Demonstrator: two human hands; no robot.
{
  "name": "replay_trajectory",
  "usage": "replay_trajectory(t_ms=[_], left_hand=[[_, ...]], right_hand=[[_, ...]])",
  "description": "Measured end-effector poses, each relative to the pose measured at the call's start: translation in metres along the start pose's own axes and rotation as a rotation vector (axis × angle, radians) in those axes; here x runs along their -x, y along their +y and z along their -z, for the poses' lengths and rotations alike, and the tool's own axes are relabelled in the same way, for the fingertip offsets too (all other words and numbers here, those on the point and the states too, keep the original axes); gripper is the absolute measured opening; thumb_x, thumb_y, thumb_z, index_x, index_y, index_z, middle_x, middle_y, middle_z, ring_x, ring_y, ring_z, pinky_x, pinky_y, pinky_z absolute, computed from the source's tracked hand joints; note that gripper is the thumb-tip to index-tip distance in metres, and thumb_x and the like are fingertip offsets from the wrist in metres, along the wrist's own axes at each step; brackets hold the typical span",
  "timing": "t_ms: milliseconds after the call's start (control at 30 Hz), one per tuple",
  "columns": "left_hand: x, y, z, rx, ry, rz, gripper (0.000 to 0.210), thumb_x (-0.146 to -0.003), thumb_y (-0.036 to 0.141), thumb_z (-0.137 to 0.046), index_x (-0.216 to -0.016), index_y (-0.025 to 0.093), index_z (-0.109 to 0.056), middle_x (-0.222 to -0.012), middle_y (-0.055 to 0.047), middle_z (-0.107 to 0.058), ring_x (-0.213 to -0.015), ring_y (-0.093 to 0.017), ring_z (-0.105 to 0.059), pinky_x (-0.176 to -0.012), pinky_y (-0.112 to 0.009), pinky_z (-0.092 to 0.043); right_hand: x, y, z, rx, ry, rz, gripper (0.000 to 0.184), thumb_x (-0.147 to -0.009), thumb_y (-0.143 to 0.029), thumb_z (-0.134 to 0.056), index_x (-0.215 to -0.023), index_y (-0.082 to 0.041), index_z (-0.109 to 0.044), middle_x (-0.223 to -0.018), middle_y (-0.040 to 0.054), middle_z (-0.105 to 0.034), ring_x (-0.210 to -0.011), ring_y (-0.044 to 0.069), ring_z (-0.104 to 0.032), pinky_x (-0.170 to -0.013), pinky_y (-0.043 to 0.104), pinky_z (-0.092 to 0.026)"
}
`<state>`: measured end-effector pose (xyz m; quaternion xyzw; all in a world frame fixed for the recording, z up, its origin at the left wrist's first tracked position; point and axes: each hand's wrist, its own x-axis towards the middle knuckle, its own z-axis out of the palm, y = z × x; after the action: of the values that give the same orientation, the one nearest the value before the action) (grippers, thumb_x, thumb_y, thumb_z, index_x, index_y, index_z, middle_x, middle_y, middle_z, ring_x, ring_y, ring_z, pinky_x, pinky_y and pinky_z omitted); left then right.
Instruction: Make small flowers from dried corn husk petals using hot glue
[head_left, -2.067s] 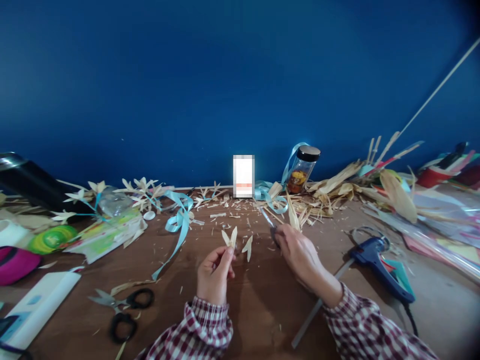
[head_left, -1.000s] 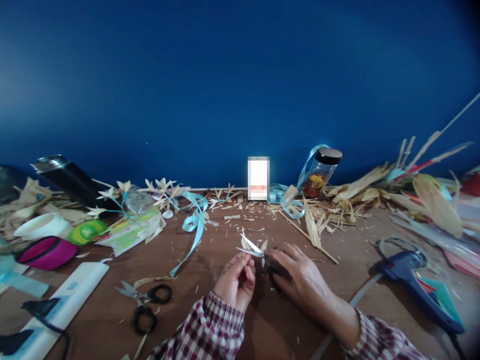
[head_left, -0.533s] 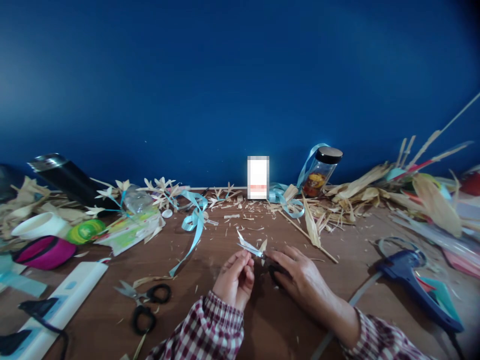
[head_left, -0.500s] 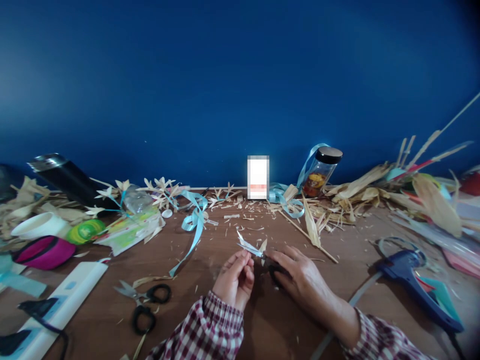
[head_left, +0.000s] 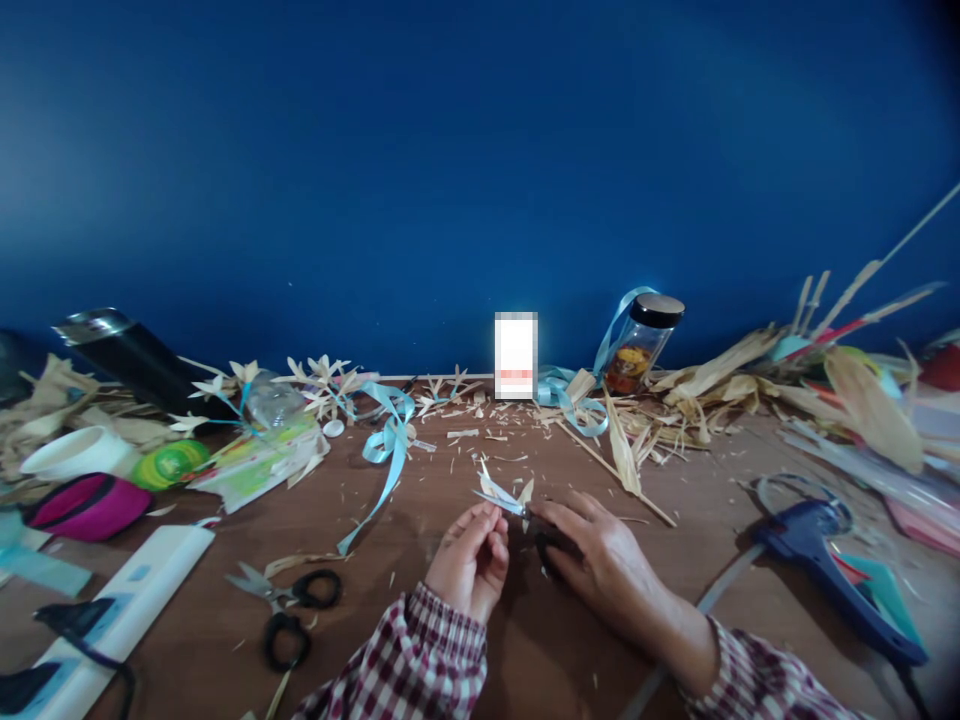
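Observation:
My left hand (head_left: 472, 555) is closed in a pinch, thumb against forefinger, on a small pale corn husk piece (head_left: 527, 492) with pointed tips; most of what the fingers grip is hidden. To its right, my right hand (head_left: 596, 545) lies low over the table, palm down, curled round small scissors. Their pale, bluish blades (head_left: 500, 501) point left across the husk, and a dark handle loop shows under the fingers. Beside my left forearm, a second pair of black-handled scissors (head_left: 283, 603) lies spread on the table.
A blue glue gun (head_left: 817, 560) lies at right, a white power strip (head_left: 161, 570) at left. Light blue ribbon (head_left: 390, 440), husk flowers (head_left: 322, 380) and husk scraps line the back. A lidded jar (head_left: 637, 345) leans before the blue wall (head_left: 450, 200).
The pale pointed pieces between my hands have shifted and turned slightly. Both hands stay almost in place, and the things on the table have not moved.

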<state>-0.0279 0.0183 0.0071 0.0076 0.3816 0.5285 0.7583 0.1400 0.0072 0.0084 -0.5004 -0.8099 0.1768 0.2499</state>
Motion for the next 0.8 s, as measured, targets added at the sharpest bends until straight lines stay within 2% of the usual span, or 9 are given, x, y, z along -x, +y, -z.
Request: replay_trajectory(t_ms=[333,467,667,733,800], left_hand=[[0.000,-0.001,0.002,-0.038,-0.005,-0.012,0.016,-0.079,0.004,-0.054,-0.067,0.010,-0.061,-0.054,-0.001,-0.059,-0.039,-0.003,-0.053,-0.037,-0.009,-0.047],[0.000,-0.001,0.002,-0.040,-0.012,-0.017,0.017,-0.080,0.003,-0.052,-0.068,0.009,-0.061,-0.054,-0.001,-0.059,-0.038,-0.003,-0.052,-0.037,-0.009,-0.047],[-0.001,0.001,-0.001,-0.059,0.032,-0.068,0.013,-0.077,0.005,-0.057,-0.066,0.010,-0.062,-0.052,0.000,-0.059,-0.038,-0.002,-0.052,-0.037,-0.008,-0.046],[-0.001,0.000,-0.001,-0.119,0.065,-0.123,0.005,-0.071,0.009,-0.066,-0.066,0.010,-0.064,-0.051,0.001,-0.059,-0.037,-0.002,-0.050,-0.036,-0.008,-0.045],[-0.001,-0.002,-0.001,-0.200,0.085,-0.200,0.012,-0.061,0.016,-0.075,-0.065,0.010,-0.065,-0.050,0.001,-0.059,-0.036,-0.002,-0.049,-0.035,-0.009,-0.044]], right_hand=[[0.000,-0.002,0.003,-0.004,-0.025,0.003,0.035,-0.077,-0.011,-0.053,-0.110,-0.024,-0.055,-0.096,0.0056,-0.058,-0.088,0.021,-0.051,-0.076,0.033,-0.043],[0.001,-0.001,0.001,-0.018,-0.019,-0.001,0.029,-0.079,-0.012,-0.051,-0.106,-0.023,-0.056,-0.094,0.0054,-0.059,-0.086,0.020,-0.052,-0.074,0.032,-0.043],[-0.002,0.010,0.001,-0.127,0.160,-0.065,0.026,-0.078,-0.012,-0.049,-0.103,-0.020,-0.054,-0.096,0.0054,-0.060,-0.090,0.019,-0.055,-0.078,0.030,-0.045],[-0.003,0.016,0.005,-0.052,0.197,-0.105,0.031,-0.078,-0.015,-0.050,-0.108,-0.021,-0.052,-0.100,0.0058,-0.060,-0.093,0.020,-0.055,-0.079,0.031,-0.045],[-0.002,0.023,0.010,0.075,0.207,-0.149,0.036,-0.078,-0.019,-0.051,-0.114,-0.021,-0.050,-0.104,0.0068,-0.059,-0.095,0.022,-0.055,-0.079,0.033,-0.045]])
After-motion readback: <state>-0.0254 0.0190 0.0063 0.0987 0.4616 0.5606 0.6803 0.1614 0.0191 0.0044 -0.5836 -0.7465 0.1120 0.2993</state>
